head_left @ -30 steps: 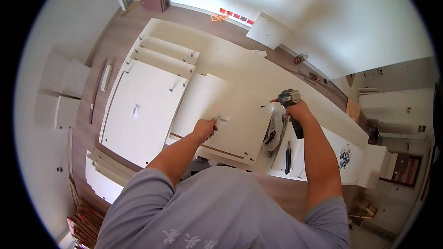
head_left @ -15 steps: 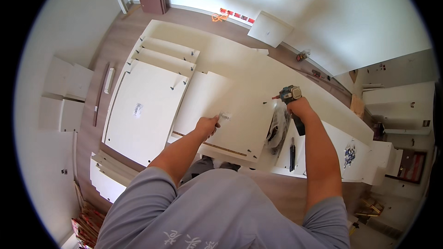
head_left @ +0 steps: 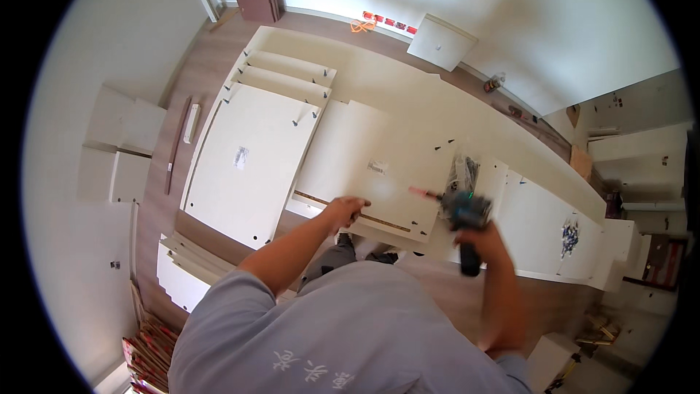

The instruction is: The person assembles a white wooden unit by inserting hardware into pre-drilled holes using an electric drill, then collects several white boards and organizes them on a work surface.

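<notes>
A cordless drill (head_left: 467,210) with a long reddish bit is in my right hand (head_left: 483,242), which is wrapped round its handle. The drill hangs over the right part of the work, its bit pointing left, apart from the boards; motion blurs it. My left hand (head_left: 348,214) hovers at the near edge of a white panel (head_left: 357,135), its fingers curled together. Whatever they may hold is too small to make out. Dark screw-like fittings (head_left: 415,232) stand at this panel's near right corner, and two more (head_left: 444,144) stand at its far right.
Stacked white panels (head_left: 248,153) with upright fittings lie to the left. Beyond the drill are a clear plastic bag (head_left: 464,171) and a pile of small hardware (head_left: 569,237). A white board (head_left: 441,41) leans by the wall. More panels (head_left: 186,270) lie at the near left.
The drill has come back toward me and down from the far right fittings, uncovering one of them. My left hand has moved from the panel's label to its near edge. My view has shifted slightly.
</notes>
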Demonstrator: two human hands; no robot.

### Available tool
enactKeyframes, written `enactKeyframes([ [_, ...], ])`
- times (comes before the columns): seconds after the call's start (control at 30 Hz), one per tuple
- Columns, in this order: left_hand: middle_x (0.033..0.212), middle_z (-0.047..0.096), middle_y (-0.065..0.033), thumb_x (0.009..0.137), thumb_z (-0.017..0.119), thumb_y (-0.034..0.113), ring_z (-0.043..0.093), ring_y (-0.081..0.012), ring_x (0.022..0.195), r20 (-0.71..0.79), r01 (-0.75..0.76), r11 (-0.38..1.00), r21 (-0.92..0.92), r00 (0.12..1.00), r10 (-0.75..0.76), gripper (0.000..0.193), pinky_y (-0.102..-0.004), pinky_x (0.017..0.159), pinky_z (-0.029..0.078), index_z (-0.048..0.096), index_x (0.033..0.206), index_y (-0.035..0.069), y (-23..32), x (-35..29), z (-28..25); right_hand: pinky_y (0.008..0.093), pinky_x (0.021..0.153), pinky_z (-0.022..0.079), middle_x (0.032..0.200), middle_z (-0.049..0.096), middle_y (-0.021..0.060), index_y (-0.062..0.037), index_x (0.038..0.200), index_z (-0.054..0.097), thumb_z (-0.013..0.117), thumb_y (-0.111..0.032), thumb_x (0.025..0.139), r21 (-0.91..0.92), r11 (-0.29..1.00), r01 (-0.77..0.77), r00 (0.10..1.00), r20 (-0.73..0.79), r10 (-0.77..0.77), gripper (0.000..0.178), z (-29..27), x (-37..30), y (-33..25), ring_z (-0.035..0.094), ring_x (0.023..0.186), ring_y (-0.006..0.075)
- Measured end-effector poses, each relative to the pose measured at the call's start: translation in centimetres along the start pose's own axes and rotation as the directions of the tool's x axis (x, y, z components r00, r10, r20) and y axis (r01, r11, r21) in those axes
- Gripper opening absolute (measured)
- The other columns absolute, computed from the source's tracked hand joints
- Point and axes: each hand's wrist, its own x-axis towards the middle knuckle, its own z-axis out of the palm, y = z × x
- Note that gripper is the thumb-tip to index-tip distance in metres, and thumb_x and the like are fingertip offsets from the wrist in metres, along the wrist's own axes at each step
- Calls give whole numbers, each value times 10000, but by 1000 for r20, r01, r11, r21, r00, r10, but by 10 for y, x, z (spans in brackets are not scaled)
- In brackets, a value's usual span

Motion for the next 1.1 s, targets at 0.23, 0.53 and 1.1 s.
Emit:
enactKeyframes([
  [0.23,738,535,0,1022,630,261,410,-85,547,137,170,983,-74,978,-159,171,-236,473,304,589,1043,97,-32,-48,22,342,846,584,1043,756,108,17,1181,682,749,37,778,37,992,-117,978,177,109,408,40,-79,66,711,926,184],
  [0.53,719,496,8,1039,599,256,362,-80,514,214,94,995,12,972,-95,149,-251,446,269,540,999,125,-23,-47,82,352,754,598,1018,751,123,14,1206,652,715,32,801,136,984,-119,975,201,91,410,-2,-89,96,709,828,191],
  [1.1,736,462,39,1022,605,282,371,-68,564,263,125,980,154,951,-162,169,-245,473,276,588,942,134,-62,-65,206,357,750,595,1027,746,151,9,1244,638,724,15,770,303,950,-71,983,184,15,482,-107,-167,180,712,839,209],
])
